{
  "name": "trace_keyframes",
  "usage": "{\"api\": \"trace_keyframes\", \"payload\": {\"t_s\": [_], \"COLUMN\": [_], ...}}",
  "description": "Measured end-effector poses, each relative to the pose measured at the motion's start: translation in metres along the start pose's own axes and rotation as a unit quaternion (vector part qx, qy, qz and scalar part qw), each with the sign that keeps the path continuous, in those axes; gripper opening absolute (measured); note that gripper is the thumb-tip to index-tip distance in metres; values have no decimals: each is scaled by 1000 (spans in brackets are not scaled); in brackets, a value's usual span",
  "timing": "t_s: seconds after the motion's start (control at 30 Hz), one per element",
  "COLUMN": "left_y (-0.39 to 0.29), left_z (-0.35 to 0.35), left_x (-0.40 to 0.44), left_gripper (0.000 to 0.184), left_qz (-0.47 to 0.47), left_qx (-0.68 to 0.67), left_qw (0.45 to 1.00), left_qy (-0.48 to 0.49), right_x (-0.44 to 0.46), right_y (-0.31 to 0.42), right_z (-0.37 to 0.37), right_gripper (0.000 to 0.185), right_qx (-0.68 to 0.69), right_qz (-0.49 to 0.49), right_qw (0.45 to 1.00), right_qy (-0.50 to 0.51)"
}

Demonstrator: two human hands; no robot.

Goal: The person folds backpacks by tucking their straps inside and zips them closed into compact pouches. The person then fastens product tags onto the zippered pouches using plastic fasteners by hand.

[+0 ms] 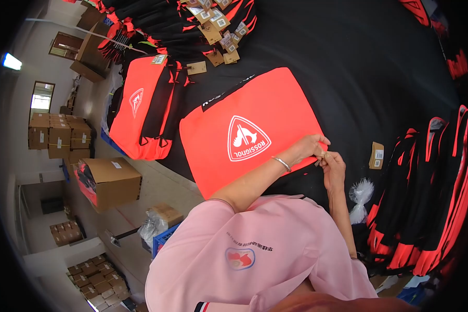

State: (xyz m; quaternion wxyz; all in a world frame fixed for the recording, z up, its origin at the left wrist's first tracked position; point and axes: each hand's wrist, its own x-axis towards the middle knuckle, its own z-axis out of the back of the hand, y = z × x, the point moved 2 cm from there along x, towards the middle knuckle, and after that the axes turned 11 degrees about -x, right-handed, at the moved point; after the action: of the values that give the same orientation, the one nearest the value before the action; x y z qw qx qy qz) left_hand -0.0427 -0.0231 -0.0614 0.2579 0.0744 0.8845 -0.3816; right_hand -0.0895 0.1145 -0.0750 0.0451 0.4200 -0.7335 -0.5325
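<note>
A bright orange-red bag (213, 148) with a white ROSSIGNOL logo and a black strip along its far edge lies flat on the black-covered table. My left hand (309, 146), with a bracelet at the wrist, reaches across it to the near right corner, fingertips pinched together. Just beside it, my right hand (334, 165) is closed in a pinch at the same corner. Between the fingertips there is something small, too little to make out. To the right of my hands lies a brown cardboard tag (376, 155) with a white label.
Another orange-red and black bag (148, 106) stands on the left. Behind it is a pile of black and red bags (166, 26) with brown tags. More bags (426, 187) are stacked at right, near a bundle of clear plastic strands (361, 193). An opened carton (117, 187) stands lower left.
</note>
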Motion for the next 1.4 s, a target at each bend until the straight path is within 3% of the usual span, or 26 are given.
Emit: {"api": "trace_keyframes", "payload": {"t_s": [0.07,0.17,0.33,0.43,0.73,1.07,1.4], "left_y": [0,1,6,9,12,15,23], "left_z": [3,-1,-1,1,-1,0,6], "left_x": [4,1,-3,-3,-6,-8,-4], "left_gripper": [41,42,47,49,47,45,41], "left_qz": [43,13,-12,-18,-56,-59,-56], "left_qx": [22,23,-25,-31,-39,-34,-44], "left_qw": [998,998,998,998,997,996,997], "left_qy": [41,60,52,55,28,51,26], "right_x": [-2,0,-3,-6,-10,2,8], "right_y": [3,1,12,14,11,0,0], "right_z": [1,6,-9,-13,-11,0,-1], "right_gripper": [9,9,11,12,12,5,8], "right_qx": [-18,-50,-206,-232,-177,-44,-160], "right_qz": [-7,-12,120,137,95,-59,11], "right_qw": [1000,998,969,961,976,994,984], "right_qy": [-6,-33,-56,-65,-84,-75,-83]}}
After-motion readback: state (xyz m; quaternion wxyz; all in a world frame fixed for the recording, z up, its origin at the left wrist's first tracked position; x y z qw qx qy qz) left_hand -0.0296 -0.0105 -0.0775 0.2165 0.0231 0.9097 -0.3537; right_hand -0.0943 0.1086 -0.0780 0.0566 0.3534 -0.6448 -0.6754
